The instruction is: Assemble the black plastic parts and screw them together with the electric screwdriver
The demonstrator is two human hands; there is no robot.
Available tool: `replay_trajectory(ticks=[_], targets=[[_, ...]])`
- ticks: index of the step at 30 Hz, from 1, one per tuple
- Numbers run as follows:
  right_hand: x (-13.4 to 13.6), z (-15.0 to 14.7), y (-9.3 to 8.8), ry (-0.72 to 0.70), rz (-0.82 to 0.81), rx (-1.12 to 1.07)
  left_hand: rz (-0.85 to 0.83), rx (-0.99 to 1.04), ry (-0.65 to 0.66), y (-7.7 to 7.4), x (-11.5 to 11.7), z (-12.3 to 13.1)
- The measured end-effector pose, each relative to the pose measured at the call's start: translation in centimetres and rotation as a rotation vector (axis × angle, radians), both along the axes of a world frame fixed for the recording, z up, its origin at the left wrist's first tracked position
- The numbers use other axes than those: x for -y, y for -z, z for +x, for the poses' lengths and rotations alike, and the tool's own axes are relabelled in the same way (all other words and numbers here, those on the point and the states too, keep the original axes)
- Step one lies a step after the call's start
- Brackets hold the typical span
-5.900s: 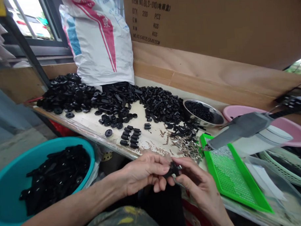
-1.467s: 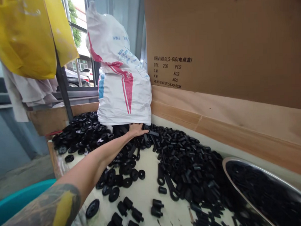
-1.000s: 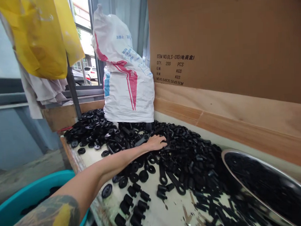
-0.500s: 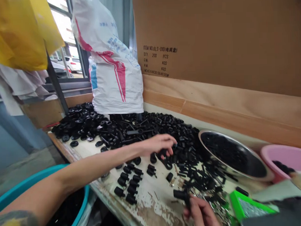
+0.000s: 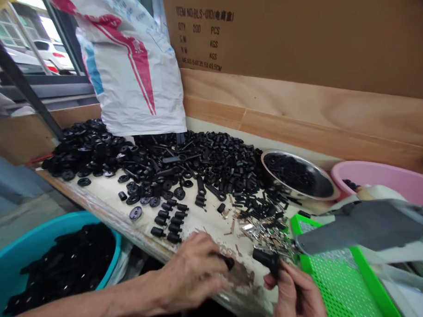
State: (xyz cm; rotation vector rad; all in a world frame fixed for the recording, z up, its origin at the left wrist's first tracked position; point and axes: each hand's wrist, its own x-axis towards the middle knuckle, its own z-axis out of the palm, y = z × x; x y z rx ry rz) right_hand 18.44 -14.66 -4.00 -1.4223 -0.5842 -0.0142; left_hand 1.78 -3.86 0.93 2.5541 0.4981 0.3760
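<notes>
My left hand (image 5: 194, 270) is curled at the near edge of the worktable (image 5: 213, 221), fingers closed round a small black plastic part (image 5: 229, 261) that only partly shows. My right hand (image 5: 295, 294) is at the bottom edge, pinching a short black cylinder part (image 5: 267, 258) upright between thumb and fingers. The two hands are a short gap apart. Just beyond them lie a heap of small silvery metal pins (image 5: 266, 233) and a neat row of black cylinders (image 5: 168, 218).
Black wheels, levers and bushings (image 5: 169, 155) cover the table below a white woven sack (image 5: 132, 64). A steel bowl (image 5: 298, 176), a pink basin (image 5: 385, 180), a green mesh tray (image 5: 337, 283) and a grey tool (image 5: 366, 224) stand right. A teal tub (image 5: 23, 239) sits left.
My left hand has pulled back from the far pile of black parts to the near table edge with a part in it. The right hand stays low with its cylinder. The view tipped down.
</notes>
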Motion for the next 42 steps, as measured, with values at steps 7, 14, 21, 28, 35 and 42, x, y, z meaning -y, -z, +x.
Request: replay_trajectory(ticks=[7, 14, 21, 28, 35, 42], targets=[[-0.2, -0.2, 0.4, -0.129, -0.099, -0.073, 0.002, -0.270, -0.326, 2.7, 1.0, 4.2], [0.9, 1.1, 1.1, -0.202, -0.034, -0.357, 0.091, -0.270, -0.091, 3.6, 0.6, 3.5], [-0.5, -0.4, -0.1, -0.475, -0.038, -0.743, 0.111, -0.274, -0.108, 4.0, 2.0, 3.1], [0.0, -0.1, 0.2, -0.476, 0.002, -0.803, -0.454, -0.065, -0.328, 2.8, 0.3, 3.2], [-0.6, -1.6, -1.7, -0.560, 0.067, -0.742, -1.500, 0.310, -0.059, 1.6, 0.5, 3.4], [-1.6, -2.3, -2.0, -0.626, -0.030, -0.508, -1.555, 0.336, -0.076, 0.6, 1.3, 3.1]])
